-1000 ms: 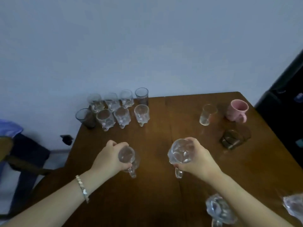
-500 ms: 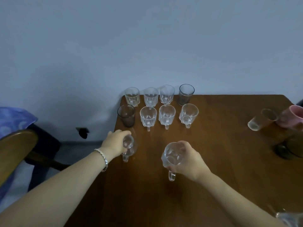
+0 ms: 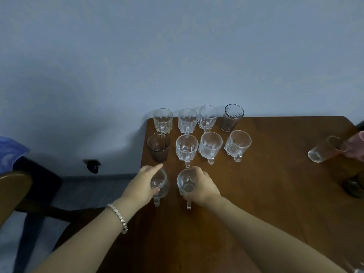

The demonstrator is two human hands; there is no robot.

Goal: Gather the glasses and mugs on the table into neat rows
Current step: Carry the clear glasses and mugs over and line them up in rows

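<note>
On the brown table [image 3: 266,194], two rows of glassware stand at the far left corner. The back row holds three clear mugs [image 3: 187,120] and a dark tumbler [image 3: 232,117]. The second row has a dark tumbler [image 3: 158,147] and three clear mugs [image 3: 210,146]. In front of them, my left hand [image 3: 142,184] grips a clear mug [image 3: 160,187] near the table's left edge. My right hand [image 3: 201,186] grips another clear mug [image 3: 186,184] just right of it. Both mugs stand upright on the table with handles pointing toward me.
At the right edge stand a clear tumbler [image 3: 323,148], a pink mug [image 3: 356,147] and a dark glass [image 3: 354,187]. A wooden chair [image 3: 13,192] and blue cloth [image 3: 9,150] are left of the table. A wall runs behind the table.
Both hands have carried their mugs forward and left, then set them down side by side in front of the second row. The view has shifted left.
</note>
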